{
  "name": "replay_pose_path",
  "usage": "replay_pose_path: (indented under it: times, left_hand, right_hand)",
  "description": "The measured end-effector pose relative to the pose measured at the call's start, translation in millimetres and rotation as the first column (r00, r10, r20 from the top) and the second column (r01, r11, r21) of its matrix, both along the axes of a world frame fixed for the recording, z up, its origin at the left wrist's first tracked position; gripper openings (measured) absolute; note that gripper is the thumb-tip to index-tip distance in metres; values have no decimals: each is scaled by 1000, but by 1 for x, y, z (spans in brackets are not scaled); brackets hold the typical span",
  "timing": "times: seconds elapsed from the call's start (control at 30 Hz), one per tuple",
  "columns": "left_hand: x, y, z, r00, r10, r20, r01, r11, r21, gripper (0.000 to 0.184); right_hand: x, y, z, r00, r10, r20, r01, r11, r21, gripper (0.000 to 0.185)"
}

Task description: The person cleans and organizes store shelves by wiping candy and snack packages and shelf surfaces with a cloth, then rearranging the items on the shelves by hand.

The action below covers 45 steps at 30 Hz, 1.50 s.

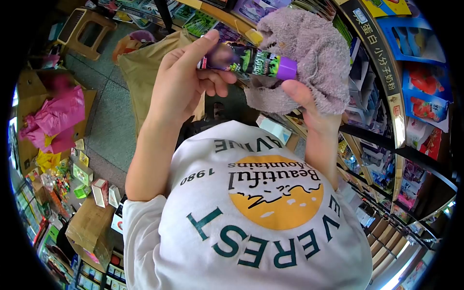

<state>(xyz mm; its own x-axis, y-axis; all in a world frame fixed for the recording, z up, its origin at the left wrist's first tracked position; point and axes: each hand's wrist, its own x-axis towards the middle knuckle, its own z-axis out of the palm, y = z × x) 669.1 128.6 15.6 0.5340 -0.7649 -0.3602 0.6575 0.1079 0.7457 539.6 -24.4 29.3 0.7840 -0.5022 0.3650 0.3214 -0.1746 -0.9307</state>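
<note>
My left hand [191, 72] is closed around a dark printed tube [258, 61] with green lettering and a purple cap. The tube lies almost level, its cap end pointing right. A greyish-pink towel [309, 53] is bunched in my right hand [311, 104], whose thumb shows just below the purple cap; the other fingers are hidden by the cloth. Towel and cap end meet in the view, but I cannot tell how firmly they touch.
Shelves of packaged goods [374, 164] curve along the right side. On the left are a plastic stool [87, 31], a cardboard box [92, 232], a pink plastic bag [55, 116] and small scattered packages on the tiled floor [108, 111]. Khaki cloth [140, 72] lies beyond my left arm.
</note>
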Motion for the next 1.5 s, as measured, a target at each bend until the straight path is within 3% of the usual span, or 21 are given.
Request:
replay_pose_path:
  times: [0.07, 0.13, 0.2, 0.27, 0.33, 0.53, 0.6, 0.77, 0.93, 1.0, 1.07, 1.13, 1.17, 1.23, 1.27, 1.33, 1.37, 1.47, 1.5]
  left_hand:
    - [0, -3, -4, 998, -39, -52, 37, 999, -33, 29]
    - [-1, -6, -10, 992, -84, -91, 78, 995, -68, 26]
    - [-8, -11, -19, 960, -97, -264, 69, 991, -115, 22]
    - [-16, -16, -26, 918, -96, -384, 73, 995, -73, 19]
    - [-23, -18, -34, 912, -109, -395, 77, 992, -95, 21]
    - [-27, -19, -35, 921, -147, -362, 121, 988, -93, 27]
    - [-28, -21, -33, 923, -126, -363, 104, 991, -78, 26]
    - [-27, -20, -36, 924, -94, -370, 57, 992, -111, 22]
    - [-15, -9, -27, 984, -84, -158, 93, 994, 53, 15]
    - [-11, -7, -29, 989, -99, -107, 104, 994, 43, 18]
    - [-10, -5, -28, 992, -114, -53, 116, 993, 31, 21]
    - [-7, -1, -20, 994, -57, -88, 63, 996, 59, 24]
    - [-6, 1, -19, 995, -55, -86, 60, 997, 57, 24]
    - [-5, 5, -16, 971, -14, -238, -35, 979, -201, 27]
    - [-6, 7, -13, 972, -16, -234, -33, 978, -206, 27]
    - [-7, 9, -6, 993, 9, -118, -36, 973, -229, 39]
    - [-2, 10, -6, 1000, -16, 0, 16, 988, -153, 34]
    - [-4, 12, -7, 993, 32, 113, -25, 998, -61, 26]
    - [-6, 10, -6, 994, 100, 51, -95, 991, -99, 21]
  right_hand:
    - [-3, -5, -5, 1000, -7, 3, 7, 990, -143, 68]
    - [-1, -4, -5, 998, 60, 8, -59, 992, -115, 73]
    - [2, -2, -5, 996, 92, 21, -89, 990, -111, 75]
    - [1, 5, -7, 998, 39, 56, -34, 996, -79, 77]
    - [-2, 12, -9, 997, -11, 71, 16, 998, -63, 79]
    - [-2, 26, 4, 993, -116, 14, 116, 986, -119, 81]
    - [-1, 25, 2, 988, -132, 75, 147, 953, -263, 81]
    - [0, 26, 4, 974, -219, 57, 226, 922, -315, 83]
    - [-2, 11, -4, 978, -193, 76, 207, 936, -286, 81]
    - [-5, 11, 0, 992, -125, -32, 101, 908, -406, 76]
    - [-6, 14, 2, 993, -117, -30, 92, 897, -432, 70]
    - [-6, 15, -4, 990, -128, -61, 110, 963, -248, 59]
    - [-5, 16, -4, 990, -126, -59, 108, 962, -249, 59]
    - [-1, 16, -2, 965, -227, -130, 234, 971, 49, 46]
    - [1, 16, -1, 966, -228, -124, 235, 971, 45, 46]
    - [6, 16, 2, 966, -231, -115, 258, 896, 363, 36]
    - [5, 15, 3, 960, -242, -142, 280, 849, 448, 33]
    - [5, 11, 7, 957, -227, -183, 291, 748, 597, 30]
    - [6, 10, 9, 957, -229, -178, 290, 748, 596, 30]
